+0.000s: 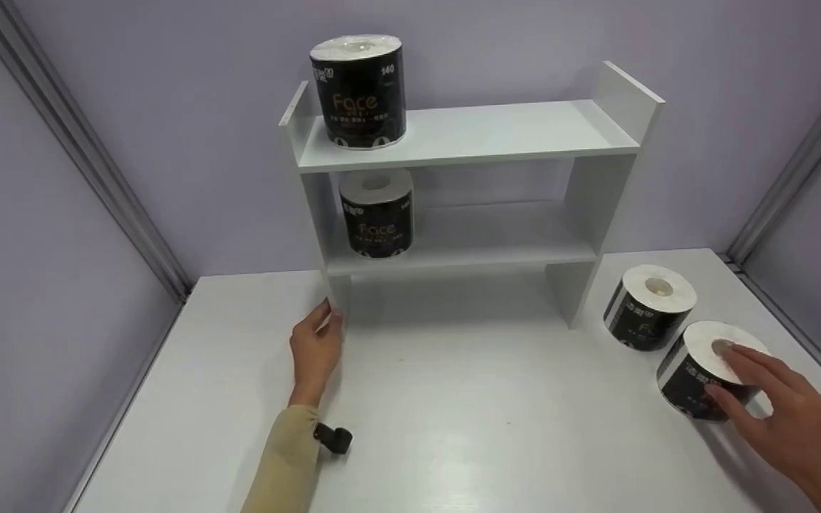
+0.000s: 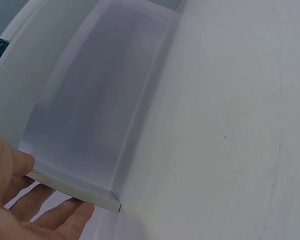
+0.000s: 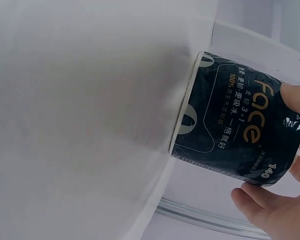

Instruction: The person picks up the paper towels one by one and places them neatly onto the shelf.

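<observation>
My left hand point(image 1: 316, 349) holds the front edge of the left side panel of a white two-tier shelf point(image 1: 503, 132). The left wrist view shows the thumb on one face of that panel point(image 2: 75, 190) and the fingers on the other. At the right, my right hand point(image 1: 785, 406) reaches over a toilet roll point(image 1: 695, 388) with a black "Face" wrapper. Its fingers extend across the white top near the core, while the thumb lies by the label side. In the right wrist view, thumb and fingers spread around the upper end of this upright roll point(image 3: 235, 120); firm contact is unclear.
Another toilet roll point(image 1: 646, 313) stands just behind the one at my right hand. One roll point(image 1: 359, 96) sits at the left of the upper shelf, and one point(image 1: 378, 221) below it on the middle shelf. Purple-grey walls point(image 1: 83, 235) surround the white table point(image 1: 453, 427).
</observation>
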Motion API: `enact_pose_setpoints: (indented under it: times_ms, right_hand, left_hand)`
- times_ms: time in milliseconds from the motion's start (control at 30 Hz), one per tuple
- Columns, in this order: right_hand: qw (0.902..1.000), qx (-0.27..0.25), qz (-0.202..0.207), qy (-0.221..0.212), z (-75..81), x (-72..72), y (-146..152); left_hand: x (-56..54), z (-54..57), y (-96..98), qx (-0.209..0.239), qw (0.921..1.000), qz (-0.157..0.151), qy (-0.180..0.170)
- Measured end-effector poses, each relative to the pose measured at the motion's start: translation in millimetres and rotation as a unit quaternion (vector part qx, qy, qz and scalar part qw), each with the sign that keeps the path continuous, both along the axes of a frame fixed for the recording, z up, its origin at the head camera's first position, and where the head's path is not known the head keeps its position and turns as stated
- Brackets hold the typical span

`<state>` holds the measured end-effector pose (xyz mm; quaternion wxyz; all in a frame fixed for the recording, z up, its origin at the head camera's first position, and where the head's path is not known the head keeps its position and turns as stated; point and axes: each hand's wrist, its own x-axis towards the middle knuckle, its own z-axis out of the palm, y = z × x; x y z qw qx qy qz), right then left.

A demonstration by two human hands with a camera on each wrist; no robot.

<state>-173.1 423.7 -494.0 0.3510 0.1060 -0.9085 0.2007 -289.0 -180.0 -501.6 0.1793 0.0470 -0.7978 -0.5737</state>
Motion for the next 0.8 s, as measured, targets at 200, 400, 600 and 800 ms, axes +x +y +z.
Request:
enact_pose_setpoints:
  times_ms: [200,400,600,800]
  right_hand:
    - [0.9995,0.02,0.001,-0.024,3.2,0.1,-1.7]
    - [0.9992,0.029,0.012,-0.026,2.9,-0.4,-2.0]
    - [0.9992,0.021,-0.006,-0.032,4.1,-4.3,-4.5]
    - [0.9989,-0.011,-0.023,-0.039,5.1,-8.7,-5.9]
  left_hand:
    - [0.3,-0.1,-0.2,0.006,1.0,0.002,-0.005]
    - [0.0,-0.8,2.0,0.011,0.9999,0.0,-0.002]
    - [-0.2,-1.4,3.2,0.009,1.0,-0.001,0.002]
    - [-1.1,0.4,2.5,0.002,1.0,0.007,0.001]
